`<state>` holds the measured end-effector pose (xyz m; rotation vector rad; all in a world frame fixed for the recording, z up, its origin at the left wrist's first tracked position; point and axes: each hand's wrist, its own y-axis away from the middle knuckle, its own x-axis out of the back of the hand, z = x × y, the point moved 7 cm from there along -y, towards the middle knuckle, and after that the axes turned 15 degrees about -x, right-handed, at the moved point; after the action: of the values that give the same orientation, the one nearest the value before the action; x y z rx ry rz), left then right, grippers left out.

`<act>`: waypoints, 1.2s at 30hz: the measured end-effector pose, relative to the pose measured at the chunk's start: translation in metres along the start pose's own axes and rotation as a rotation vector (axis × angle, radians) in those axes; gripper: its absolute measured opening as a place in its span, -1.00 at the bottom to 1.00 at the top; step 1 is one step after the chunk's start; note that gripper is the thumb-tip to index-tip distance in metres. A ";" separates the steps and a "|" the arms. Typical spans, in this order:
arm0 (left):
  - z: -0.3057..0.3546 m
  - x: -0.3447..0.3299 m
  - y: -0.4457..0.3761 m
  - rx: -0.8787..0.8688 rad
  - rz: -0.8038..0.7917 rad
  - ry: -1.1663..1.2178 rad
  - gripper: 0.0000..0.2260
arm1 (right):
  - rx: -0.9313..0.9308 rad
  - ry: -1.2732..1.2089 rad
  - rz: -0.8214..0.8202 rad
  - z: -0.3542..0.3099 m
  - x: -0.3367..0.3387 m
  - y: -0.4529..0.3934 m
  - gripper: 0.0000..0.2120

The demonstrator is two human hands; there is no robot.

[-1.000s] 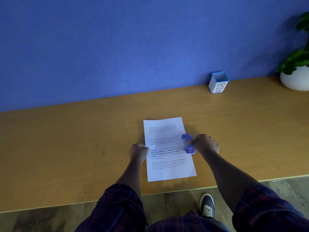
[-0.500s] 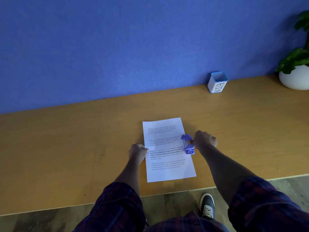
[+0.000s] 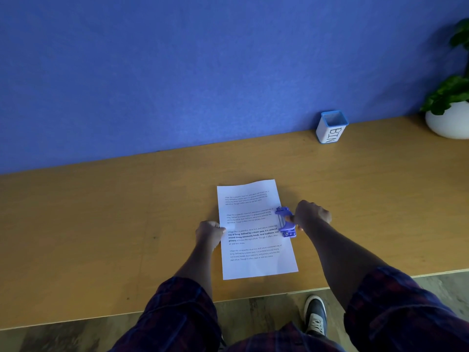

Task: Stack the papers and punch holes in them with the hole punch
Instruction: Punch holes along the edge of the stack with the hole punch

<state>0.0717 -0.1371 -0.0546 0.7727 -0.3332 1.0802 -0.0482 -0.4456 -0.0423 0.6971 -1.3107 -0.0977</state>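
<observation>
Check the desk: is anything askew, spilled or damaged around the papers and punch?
Nothing stands out. The papers lie flat and squared, turned slightly on the desk. The hole punch sits on their right edge under the right hand; the left hand steadies the left edge.

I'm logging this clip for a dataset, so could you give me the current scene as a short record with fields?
setting: wooden desk against a blue wall
papers: white printed stack lying flat near the desk's front edge
hole punch: purple, seated on the middle of the stack's right edge
left hand: closed, pressing at the stack's left edge
right hand: closed on the punch from the right
holes: none visible yet
other items: white cup marked BIN at the wall; potted plant at far right
</observation>
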 end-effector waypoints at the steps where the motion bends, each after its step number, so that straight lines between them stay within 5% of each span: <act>1: 0.000 0.000 0.000 0.002 0.001 -0.002 -0.86 | -0.002 -0.001 -0.008 0.000 -0.001 0.000 -0.54; 15: -0.001 -0.002 0.000 0.017 -0.003 0.020 -0.91 | -0.042 -0.006 -0.094 0.012 -0.006 -0.016 -0.44; 22: 0.001 -0.001 0.002 0.018 0.008 0.016 -0.90 | 0.050 0.085 0.048 0.001 0.003 -0.003 -0.48; 27: 0.003 0.000 0.003 0.019 -0.001 -0.004 -0.91 | 0.082 -0.034 0.045 0.000 0.004 0.012 -0.69; 36: 0.001 -0.001 0.005 0.006 0.007 -0.017 -0.92 | 0.015 -0.285 0.017 0.014 -0.009 0.020 -0.68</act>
<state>0.0670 -0.1369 -0.0521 0.7874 -0.3475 1.0824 -0.0694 -0.4315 -0.0386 0.7031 -1.5914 -0.1791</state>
